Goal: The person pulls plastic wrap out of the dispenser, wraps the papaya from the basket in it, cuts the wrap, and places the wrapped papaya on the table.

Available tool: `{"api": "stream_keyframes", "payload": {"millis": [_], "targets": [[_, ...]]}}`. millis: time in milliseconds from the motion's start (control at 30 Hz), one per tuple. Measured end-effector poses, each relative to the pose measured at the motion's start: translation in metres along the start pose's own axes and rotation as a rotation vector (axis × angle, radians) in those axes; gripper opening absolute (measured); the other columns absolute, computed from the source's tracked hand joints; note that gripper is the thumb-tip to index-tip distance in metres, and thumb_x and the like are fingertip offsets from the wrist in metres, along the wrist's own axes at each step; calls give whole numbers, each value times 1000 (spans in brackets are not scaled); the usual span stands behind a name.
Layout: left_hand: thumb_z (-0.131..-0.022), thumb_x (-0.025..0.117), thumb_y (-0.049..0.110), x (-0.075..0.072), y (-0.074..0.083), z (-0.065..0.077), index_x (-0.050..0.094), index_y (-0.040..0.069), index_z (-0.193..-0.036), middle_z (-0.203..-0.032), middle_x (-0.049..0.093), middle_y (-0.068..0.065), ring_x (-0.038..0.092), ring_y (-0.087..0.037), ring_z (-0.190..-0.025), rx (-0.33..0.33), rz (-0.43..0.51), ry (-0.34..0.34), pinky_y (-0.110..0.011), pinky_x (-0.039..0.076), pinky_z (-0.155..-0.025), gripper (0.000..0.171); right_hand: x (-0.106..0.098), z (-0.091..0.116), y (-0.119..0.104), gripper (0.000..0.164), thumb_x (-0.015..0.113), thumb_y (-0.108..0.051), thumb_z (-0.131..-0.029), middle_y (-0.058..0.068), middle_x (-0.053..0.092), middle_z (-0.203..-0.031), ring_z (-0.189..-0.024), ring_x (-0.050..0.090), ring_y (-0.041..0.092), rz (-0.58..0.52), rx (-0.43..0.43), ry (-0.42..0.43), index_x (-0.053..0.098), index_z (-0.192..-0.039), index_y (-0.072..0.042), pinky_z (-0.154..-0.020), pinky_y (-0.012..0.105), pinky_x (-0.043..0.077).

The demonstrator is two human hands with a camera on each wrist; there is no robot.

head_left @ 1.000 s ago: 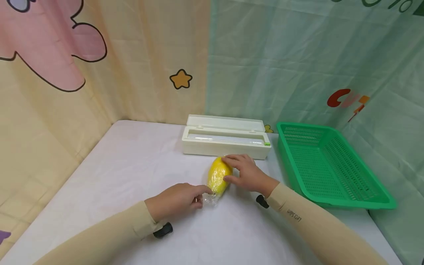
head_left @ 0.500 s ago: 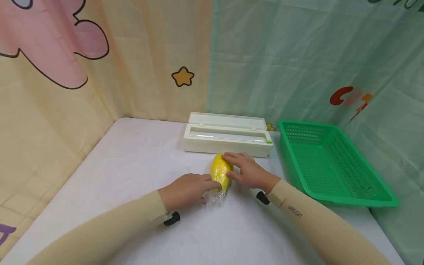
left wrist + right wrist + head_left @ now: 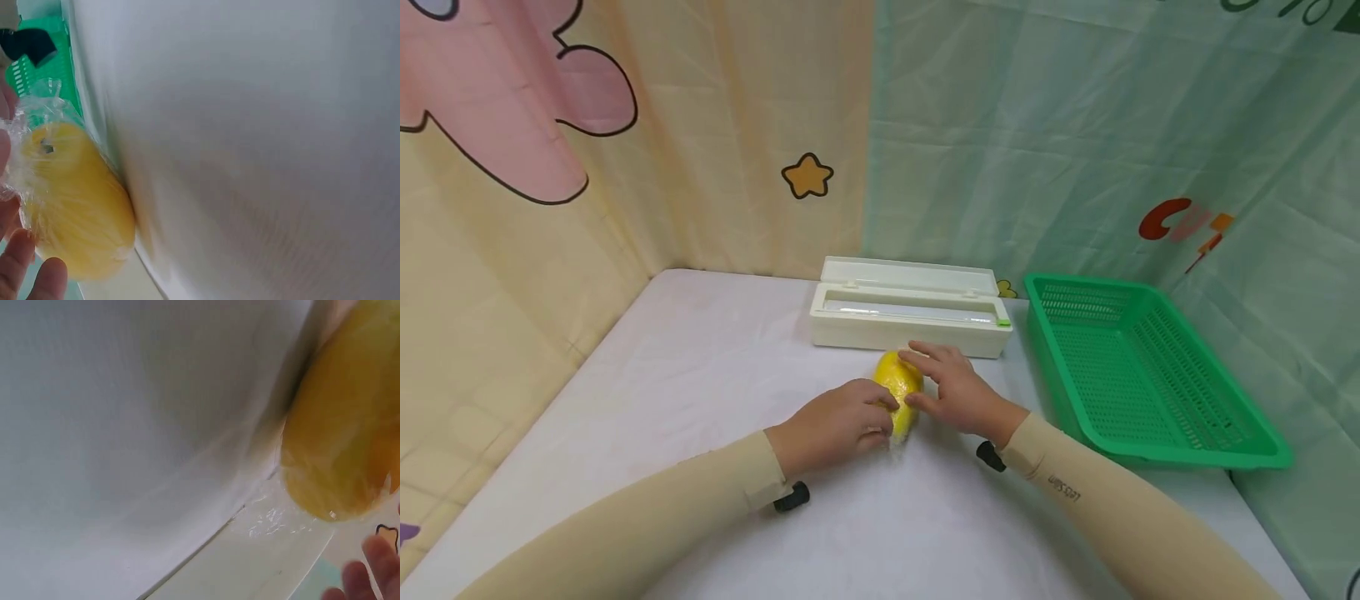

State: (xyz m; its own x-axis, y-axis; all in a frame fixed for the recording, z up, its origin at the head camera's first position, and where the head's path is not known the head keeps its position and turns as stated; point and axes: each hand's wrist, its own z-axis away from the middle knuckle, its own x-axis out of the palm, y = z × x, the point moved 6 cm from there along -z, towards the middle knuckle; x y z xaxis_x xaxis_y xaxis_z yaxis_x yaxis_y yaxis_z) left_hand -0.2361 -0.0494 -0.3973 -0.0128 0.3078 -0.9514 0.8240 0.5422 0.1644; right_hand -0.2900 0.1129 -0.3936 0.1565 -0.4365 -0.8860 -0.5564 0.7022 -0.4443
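Observation:
A yellow oval fruit (image 3: 901, 379), mango-like in shape and wrapped in clear cling film (image 3: 47, 112), sits near the middle of the white table. My left hand (image 3: 844, 423) is at its near left side, fingers curled by the loose film. In the left wrist view, film bunches up against those fingers, and two fingertips (image 3: 49, 281) show beside the fruit. From the right, my right hand (image 3: 962, 392) holds the fruit's flank, with the thumb nearer me and the fingers toward the far end. The right wrist view catches its fingertips (image 3: 378, 550) just past the fruit.
Behind the fruit stands a white cling film dispenser (image 3: 910, 335), its lid (image 3: 910, 275) raised and a roll inside. A green perforated basket (image 3: 1150, 392) is on the right. Printed curtains (image 3: 722, 150) hang along the back and sides of the table (image 3: 715, 350).
My left hand has moved from the loose film at the fruit's near end up and right onto its left side, fingers curling more. The right hand stays at the fruit with little movement.

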Motion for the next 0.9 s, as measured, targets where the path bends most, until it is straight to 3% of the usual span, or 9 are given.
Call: {"api": "stream_keyframes", "payload": {"millis": [167,267,367,467,633,800,900], "targets": [[-100,74,20,0,-10,-3,76,15,-103,-115,74,3,66,-17,-114,-95,143,17,-35,54,-105,7,2,10,-15,26,81,-20,-94,9,63,-139,-133,55,33,100,-144,56,73,-118,-15,-111,50,50],[-99,74,20,1,-15,-4,75,15,-104,-106,74,6,67,-14,-104,-154,221,42,-34,56,-98,7,8,20,-21,29,82,-26,-93,10,61,-145,-137,56,32,102,-212,-1,72,-118,-16,-113,49,50],[-98,76,20,3,-22,-5,75,15,-103,-106,76,6,68,-13,-102,-209,273,77,-35,57,-96,7,12,27,-23,51,88,-41,-86,11,54,-153,-142,53,31,96,-208,-24,68,-124,-14,-113,46,52],[-98,75,20,4,-26,-6,75,15,-103,-108,77,5,70,-14,-104,-249,305,105,-36,57,-96,7,16,27,-28,62,93,-48,-77,8,57,-147,-133,60,26,147,-228,23,67,-122,-13,-106,40,56],[-98,76,22,4,-26,-7,72,16,-101,-109,74,5,69,-13,-105,-270,331,126,-36,57,-95,8,18,25,-34,36,91,-36,-83,4,67,-128,-110,70,19,236,-270,149,72,-107,-15,-93,33,62],[-94,82,25,0,-29,-5,71,11,-110,-127,67,-3,68,-19,-117,-299,372,146,-38,55,-105,24,15,23,-31,16,89,-24,-87,6,72,-129,-123,69,27,138,-233,178,80,-96,-15,-100,41,60],[-89,86,28,1,-33,-3,72,9,-117,-139,61,-7,61,-26,-129,-318,391,118,-42,51,-113,36,15,23,-29,10,86,-21,-88,7,73,-129,-129,67,30,61,-192,187,82,-94,-13,-103,45,58]]}}
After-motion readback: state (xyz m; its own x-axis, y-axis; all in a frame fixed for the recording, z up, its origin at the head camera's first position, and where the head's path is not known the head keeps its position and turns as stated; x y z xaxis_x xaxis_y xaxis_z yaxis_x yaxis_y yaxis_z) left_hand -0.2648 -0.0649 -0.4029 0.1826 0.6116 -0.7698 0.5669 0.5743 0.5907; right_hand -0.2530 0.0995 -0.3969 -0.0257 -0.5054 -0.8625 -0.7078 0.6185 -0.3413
